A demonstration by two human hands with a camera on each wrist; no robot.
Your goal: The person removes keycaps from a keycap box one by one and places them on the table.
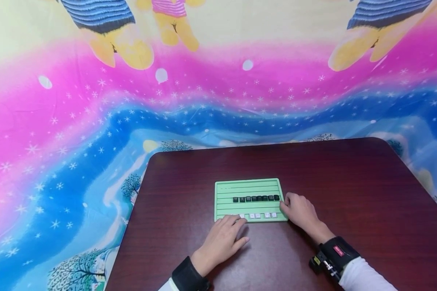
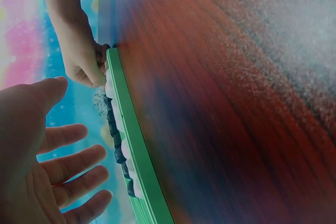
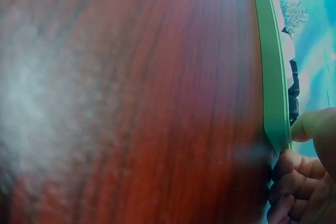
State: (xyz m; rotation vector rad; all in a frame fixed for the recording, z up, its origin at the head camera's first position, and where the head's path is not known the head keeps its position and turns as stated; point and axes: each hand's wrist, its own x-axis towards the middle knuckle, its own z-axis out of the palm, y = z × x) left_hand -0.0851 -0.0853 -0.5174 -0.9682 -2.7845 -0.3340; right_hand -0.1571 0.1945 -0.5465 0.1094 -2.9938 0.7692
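A light green ridged tray lies on the table. Black keycaps form a row across its middle, and white keycaps sit spaced along its near edge. My left hand is spread with loosely bent fingers, its fingertips over the tray's near left corner, covering part of the white row. In the left wrist view this hand's palm and fingers show nothing held. At the right edge of the tray, my right hand pinches the rim, thumb on top and the other fingers curled beside the corner.
The dark red-brown wooden table has rounded far corners. Behind it hangs a colourful printed cloth. Black bands wrap both wrists, with a small camera device on the right one.
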